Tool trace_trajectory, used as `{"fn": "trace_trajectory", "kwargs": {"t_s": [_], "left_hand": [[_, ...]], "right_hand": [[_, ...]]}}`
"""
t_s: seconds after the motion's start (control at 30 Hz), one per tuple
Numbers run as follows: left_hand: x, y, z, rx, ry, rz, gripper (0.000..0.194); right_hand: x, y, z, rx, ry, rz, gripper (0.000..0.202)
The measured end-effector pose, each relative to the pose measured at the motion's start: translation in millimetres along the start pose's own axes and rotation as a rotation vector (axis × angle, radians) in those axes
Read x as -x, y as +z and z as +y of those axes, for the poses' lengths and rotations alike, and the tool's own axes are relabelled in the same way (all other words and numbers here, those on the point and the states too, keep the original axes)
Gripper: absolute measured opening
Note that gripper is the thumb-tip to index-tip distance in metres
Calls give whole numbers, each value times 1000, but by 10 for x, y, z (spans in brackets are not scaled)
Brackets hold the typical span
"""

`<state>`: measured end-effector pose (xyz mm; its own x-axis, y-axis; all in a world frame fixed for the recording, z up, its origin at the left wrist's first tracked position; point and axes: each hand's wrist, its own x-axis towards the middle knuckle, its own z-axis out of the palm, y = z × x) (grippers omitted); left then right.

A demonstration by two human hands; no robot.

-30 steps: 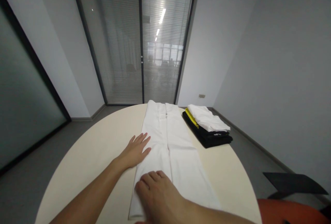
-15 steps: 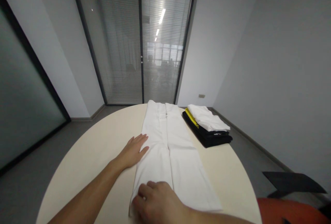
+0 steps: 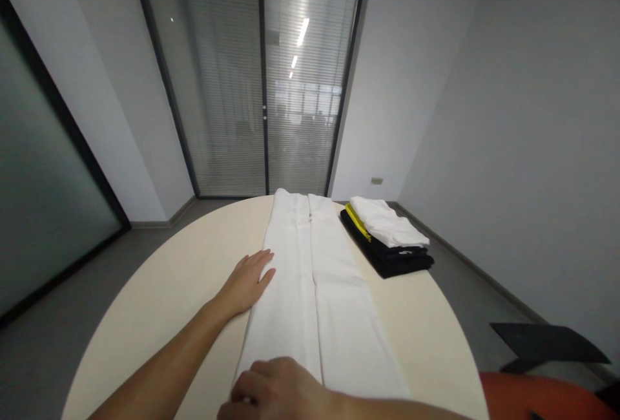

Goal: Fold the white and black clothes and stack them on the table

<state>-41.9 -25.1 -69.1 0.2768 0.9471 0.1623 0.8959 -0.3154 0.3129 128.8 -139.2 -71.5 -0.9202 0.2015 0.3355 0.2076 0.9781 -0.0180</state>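
Observation:
White trousers (image 3: 290,304) lie lengthwise on a round cream table (image 3: 194,258), with a seam or gap between the legs running toward me. My left hand (image 3: 247,281) rests flat with spread fingers on their left edge, about halfway along. At the near end, my right hand (image 3: 276,389) has its fingers curled and pinched on the lower left corner of the white trousers. Its fingertips are partly cut off by the bottom of the view.
A folded stack of black (image 3: 397,262), yellow (image 3: 357,221) and white clothes (image 3: 387,221) sits at the table's right. An orange and black chair (image 3: 537,394) stands at the lower right. Behind the table are glass doors (image 3: 264,84) with blinds.
My right hand has moved toward me and to the left, and the near part of the white trousers has shifted with it, looking smoother. My left hand has barely moved.

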Motion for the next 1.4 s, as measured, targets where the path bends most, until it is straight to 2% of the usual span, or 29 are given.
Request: {"fn": "trace_trajectory", "kwargs": {"t_s": [0.3, 0.4, 0.47, 0.57, 0.67, 0.77, 0.87, 0.93, 1.0, 1.07, 1.17, 1.27, 1.4], "left_hand": [[40, 17, -139, -32, -55, -66, 64], [53, -8, -166, -60, -77, -108, 64], [57, -29, -174, -70, -60, -116, 60], [67, -58, -130, -62, 28, -62, 53], [105, -69, -2, -26, 136, -106, 53], [162, -76, 153, -25, 155, -228, 61], [200, -104, 244, -55, 118, -281, 67], [209, -121, 249, -63, 103, -295, 68], [219, -123, 225, -63, 98, -289, 68], [244, -106, 211, -59, 103, -271, 70], [312, -68, 290, -47, 175, -261, 77], [378, -53, 492, -8, 326, -282, 79], [388, -104, 711, 49, 478, -306, 73]], "right_hand": [[-13, 46, -77, 164, -12, 80, 20], [-4, 67, -61, 185, 48, 93, 19], [-5, 88, -54, 171, 48, 93, 20], [-5, 91, -59, 115, -48, 61, 18], [11, -12, -68, 74, -69, -6, 15], [53, -290, -19, -46, -61, -112, 18], [139, -690, 184, -236, 20, -233, 16], [231, -928, 425, -313, 146, -269, 14], [347, -1075, 710, -323, 259, -270, 27], [465, -1118, 976, -325, 360, -283, 37], [584, -1054, 1222, -369, 415, -320, 39], [608, -968, 1275, -415, 404, -319, 35], [596, -942, 1257, -437, 431, -339, 26]]}}
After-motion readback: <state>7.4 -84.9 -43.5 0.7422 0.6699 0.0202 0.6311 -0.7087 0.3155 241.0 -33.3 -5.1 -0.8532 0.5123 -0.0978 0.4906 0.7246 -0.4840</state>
